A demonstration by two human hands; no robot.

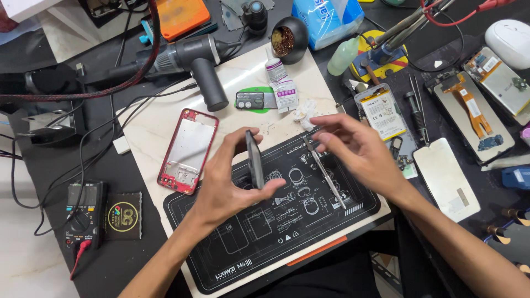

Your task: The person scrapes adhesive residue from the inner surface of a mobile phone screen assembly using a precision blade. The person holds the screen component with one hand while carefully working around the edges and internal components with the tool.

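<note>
At the far left a multimeter (83, 212) lies on the dark tabletop (127, 259), and a red phone frame (187, 150) rests on the pale slab. The left hand (232, 185) holds a dark phone part (254, 160) upright on its edge above the black work mat (276, 232), fingers closed on it. The right hand (353, 152) pinches metal tweezers (326, 174), tips pointing down towards the mat, just beside the part. The step looks like close work on that part; the next move calls for steady tweezers at its edge. A battery (381, 110) lies to the right.
</note>
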